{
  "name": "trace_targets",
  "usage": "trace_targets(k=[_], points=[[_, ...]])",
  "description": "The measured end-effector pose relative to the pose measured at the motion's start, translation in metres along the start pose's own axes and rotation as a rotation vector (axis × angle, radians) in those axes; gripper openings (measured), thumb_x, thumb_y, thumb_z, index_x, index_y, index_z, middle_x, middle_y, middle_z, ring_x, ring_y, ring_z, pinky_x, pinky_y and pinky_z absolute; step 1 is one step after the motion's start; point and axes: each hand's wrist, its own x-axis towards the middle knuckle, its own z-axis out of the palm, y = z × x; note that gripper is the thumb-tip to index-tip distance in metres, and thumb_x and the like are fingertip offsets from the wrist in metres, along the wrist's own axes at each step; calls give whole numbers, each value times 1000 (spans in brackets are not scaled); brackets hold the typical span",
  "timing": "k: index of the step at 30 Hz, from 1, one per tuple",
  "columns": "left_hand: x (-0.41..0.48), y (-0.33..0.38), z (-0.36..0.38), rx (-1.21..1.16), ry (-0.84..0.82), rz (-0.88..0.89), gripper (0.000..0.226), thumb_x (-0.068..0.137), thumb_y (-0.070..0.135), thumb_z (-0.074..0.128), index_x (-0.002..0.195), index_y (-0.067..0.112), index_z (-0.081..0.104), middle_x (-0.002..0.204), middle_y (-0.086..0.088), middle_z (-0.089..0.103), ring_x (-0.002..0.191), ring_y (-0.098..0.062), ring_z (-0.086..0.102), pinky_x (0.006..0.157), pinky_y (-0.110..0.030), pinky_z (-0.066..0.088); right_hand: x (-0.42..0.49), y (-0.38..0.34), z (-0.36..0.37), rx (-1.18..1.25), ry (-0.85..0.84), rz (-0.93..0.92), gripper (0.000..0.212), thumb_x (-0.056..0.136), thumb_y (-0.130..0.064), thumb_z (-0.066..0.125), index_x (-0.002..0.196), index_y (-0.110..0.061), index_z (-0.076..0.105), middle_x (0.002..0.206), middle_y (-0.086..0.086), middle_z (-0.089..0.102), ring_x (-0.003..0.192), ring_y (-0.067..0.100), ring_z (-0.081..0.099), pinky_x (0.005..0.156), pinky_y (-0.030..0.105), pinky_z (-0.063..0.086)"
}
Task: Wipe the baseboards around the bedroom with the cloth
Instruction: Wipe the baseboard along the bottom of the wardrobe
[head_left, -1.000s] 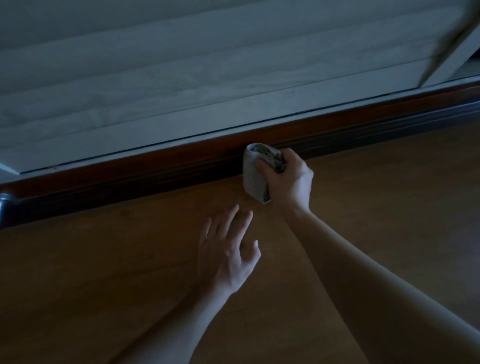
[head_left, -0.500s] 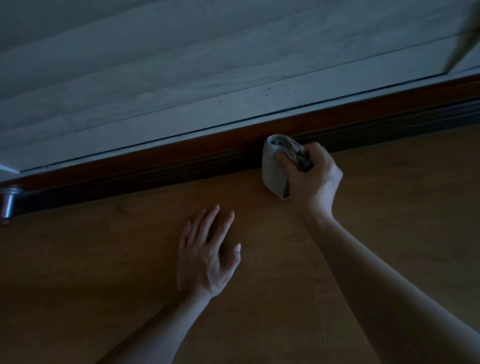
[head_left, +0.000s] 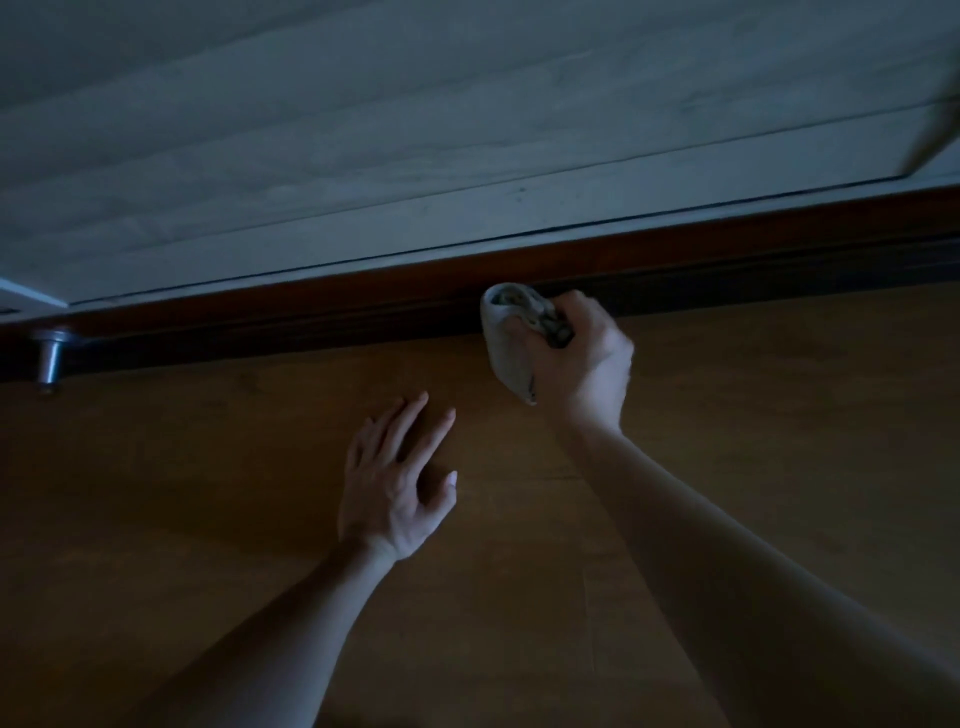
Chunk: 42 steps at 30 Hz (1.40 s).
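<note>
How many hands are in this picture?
2. The left hand is spread open on the floor; the right hand grips the cloth at the baseboard. No others show.

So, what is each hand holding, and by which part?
The right hand grips the bunched pale grey cloth around its gathered folds; the left hand holds nothing.

Two hands (head_left: 397, 483) (head_left: 582, 358), one cloth (head_left: 506, 345), one baseboard (head_left: 311, 317), one doorstop (head_left: 49, 358)
</note>
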Motion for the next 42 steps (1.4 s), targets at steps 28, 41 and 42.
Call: trace_targets(k=[28, 41, 42], points=[[-1, -2, 2, 8, 21, 12, 61, 94, 54, 41, 151, 34, 45, 163, 2, 32, 152, -23, 25, 122, -51, 20, 5, 22, -12, -23, 105, 56, 29, 85, -41, 78, 82, -20, 59, 81, -10, 60, 70, -1, 54, 57, 7, 39], [-3, 1, 3, -31, 16, 2, 60, 95, 54, 37, 152, 35, 44, 164, 2, 31, 152, -23, 24, 121, -51, 18, 24, 55, -106, 14, 308, 190, 26, 87, -38, 76, 91, -18, 60, 83, -12, 59, 74, -3, 55, 55, 1, 39], [-3, 1, 3, -28, 16, 2, 60, 96, 54, 37, 152, 35, 44, 164, 1, 31, 152, -23, 24, 121, -51, 18, 25, 56, -110, 22, 323, 200, 26, 87, -37, 76, 91, -17, 60, 85, -8, 60, 74, -4, 55, 54, 1, 39]])
